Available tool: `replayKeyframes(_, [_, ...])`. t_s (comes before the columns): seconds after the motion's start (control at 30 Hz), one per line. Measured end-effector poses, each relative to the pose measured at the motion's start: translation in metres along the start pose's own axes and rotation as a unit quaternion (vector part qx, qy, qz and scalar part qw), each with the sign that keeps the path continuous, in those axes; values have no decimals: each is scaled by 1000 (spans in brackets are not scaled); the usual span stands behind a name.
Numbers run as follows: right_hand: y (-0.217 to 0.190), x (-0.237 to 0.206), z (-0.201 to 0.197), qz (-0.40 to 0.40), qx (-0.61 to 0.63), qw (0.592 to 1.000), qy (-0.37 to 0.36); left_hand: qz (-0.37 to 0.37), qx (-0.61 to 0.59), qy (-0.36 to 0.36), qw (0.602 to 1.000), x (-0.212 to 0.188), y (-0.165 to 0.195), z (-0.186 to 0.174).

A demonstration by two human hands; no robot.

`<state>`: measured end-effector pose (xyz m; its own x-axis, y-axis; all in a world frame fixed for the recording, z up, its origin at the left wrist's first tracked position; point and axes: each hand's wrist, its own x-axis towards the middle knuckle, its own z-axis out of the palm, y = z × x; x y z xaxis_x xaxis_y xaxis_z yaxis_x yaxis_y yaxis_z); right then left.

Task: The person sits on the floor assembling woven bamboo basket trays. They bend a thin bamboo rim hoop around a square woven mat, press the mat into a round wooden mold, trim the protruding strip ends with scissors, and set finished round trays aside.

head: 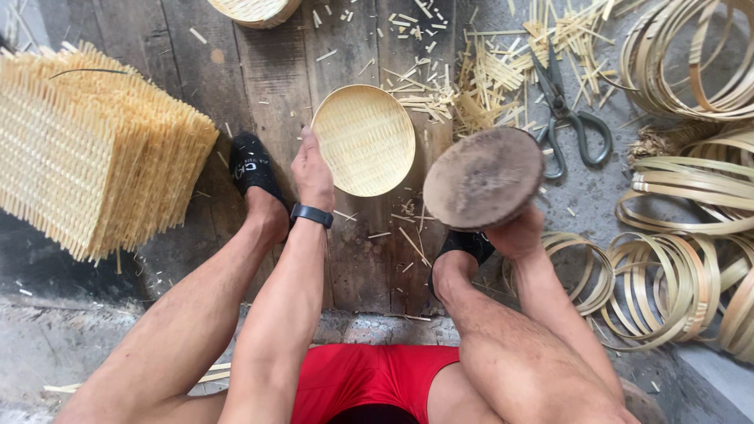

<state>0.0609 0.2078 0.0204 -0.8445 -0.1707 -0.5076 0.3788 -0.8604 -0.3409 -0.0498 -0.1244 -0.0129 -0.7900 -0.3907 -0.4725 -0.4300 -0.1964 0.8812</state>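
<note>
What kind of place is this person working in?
Probably a small bamboo-weaving workshop, on the floor. A stack of woven mats sits to one side, coiled bamboo hoops to the other, with scissors among scattered offcuts. The left hand steadies a round woven tray.

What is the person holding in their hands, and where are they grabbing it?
The left hand grips the round woven tray by its left rim. The right hand holds a round wooden block from underneath.
</note>
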Motion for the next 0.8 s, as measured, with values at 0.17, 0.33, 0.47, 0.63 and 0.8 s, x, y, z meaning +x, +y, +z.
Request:
replayKeyframes(0.17, [25,-2,-36,-45,6,999,-10,-184,-182,-55,964,-7,-34,-38])
replayKeyframes(0.33, [38,1,-69,-29,-23,999,-16,-94,83,-41,991,-31,-33,-43])
replayKeyframes(0.47, [41,6,-86,-25,-48,998,-24,350,554,-109,747,-41,-8,-51])
replayKeyframes(0.63, [42,11,-94,-21,-52,998,-19,478,596,-377,523,-22,0,-53])
replayKeyframes(0.8, [41,15,-93,-17,-79,997,6,577,562,-388,447,42,27,-41])
